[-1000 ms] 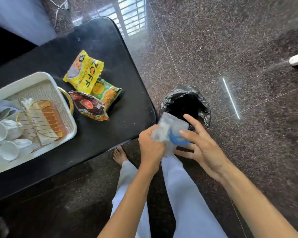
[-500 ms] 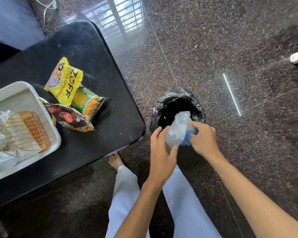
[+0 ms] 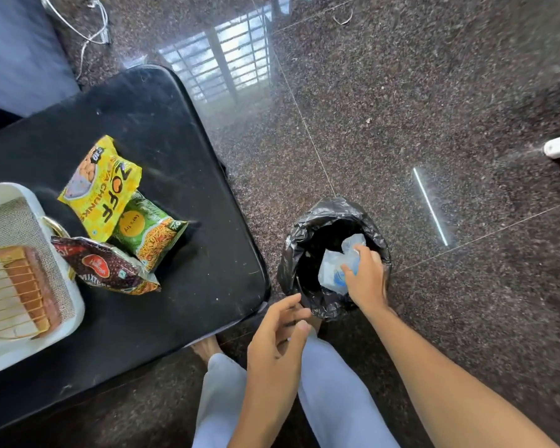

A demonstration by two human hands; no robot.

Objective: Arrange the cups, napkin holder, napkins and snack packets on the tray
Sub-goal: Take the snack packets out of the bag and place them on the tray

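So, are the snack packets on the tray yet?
Not yet: the yellow packet, green packet and brown packet lie on the black table, beside the tray.

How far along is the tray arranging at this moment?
Done: the napkin holder with napkins sits on the tray. In hand: the right hand holds a crumpled plastic wrapper over the bin; the left hand is free. Left: the yellow packet, green packet and dark red packet lie on the table beside the tray. Cups are out of frame.
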